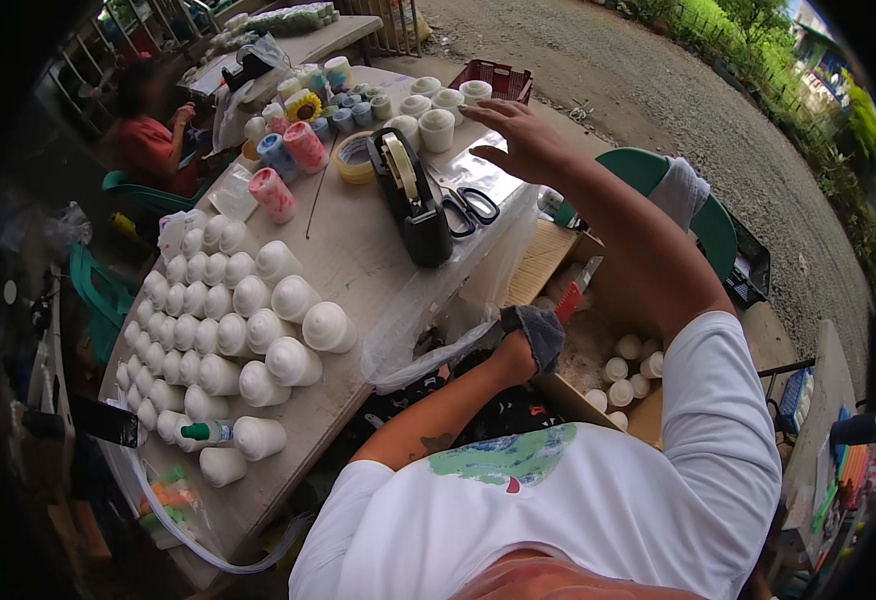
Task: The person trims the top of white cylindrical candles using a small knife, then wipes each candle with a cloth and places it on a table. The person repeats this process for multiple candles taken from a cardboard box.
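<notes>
My right hand (520,139) reaches over the far part of the table, fingers spread beside a white cup-shaped wax piece (475,91). Whether a fingertip touches it I cannot tell. More white wax pieces (436,130) stand to its left. Low in front of me, my left hand (517,358) is closed on a dark grey cloth (543,337). A red-handled cutter knife (568,303) with its blade out projects past the cloth; its grip is hidden. Beneath is an open cardboard box (547,259) with small white wax pieces (621,392) inside.
Rows of white wax pieces (250,337) cover the table's left side. A black tape dispenser (427,240), scissors (468,212) and clear plastic sheeting (408,337) lie near the middle. Marbled candles (306,147) stand farther off. A seated person (149,142) works at far left.
</notes>
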A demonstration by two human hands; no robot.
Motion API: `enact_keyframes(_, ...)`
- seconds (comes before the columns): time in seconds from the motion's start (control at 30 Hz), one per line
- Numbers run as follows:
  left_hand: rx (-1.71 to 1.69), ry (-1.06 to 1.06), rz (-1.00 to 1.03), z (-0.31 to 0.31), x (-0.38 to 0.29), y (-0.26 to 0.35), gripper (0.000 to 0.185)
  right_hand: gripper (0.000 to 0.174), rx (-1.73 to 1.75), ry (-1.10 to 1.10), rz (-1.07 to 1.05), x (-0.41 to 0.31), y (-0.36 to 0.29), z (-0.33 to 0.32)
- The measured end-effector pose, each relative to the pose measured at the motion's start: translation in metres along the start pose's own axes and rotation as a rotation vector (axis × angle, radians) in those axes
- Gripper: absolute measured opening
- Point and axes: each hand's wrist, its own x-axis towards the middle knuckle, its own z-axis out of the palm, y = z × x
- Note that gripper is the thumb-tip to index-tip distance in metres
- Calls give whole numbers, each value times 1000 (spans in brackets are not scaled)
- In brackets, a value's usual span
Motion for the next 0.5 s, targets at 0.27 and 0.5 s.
enact_keyframes(0.27, -549, -43, -247, 14, -14, -7, 29, 71, -234, -282, 70, 109, -13, 82)
enact_keyframes(0.5, -723, -161, -397, -7, -9, -6, 31, 61, -218, -250, 71, 108, -20, 96)
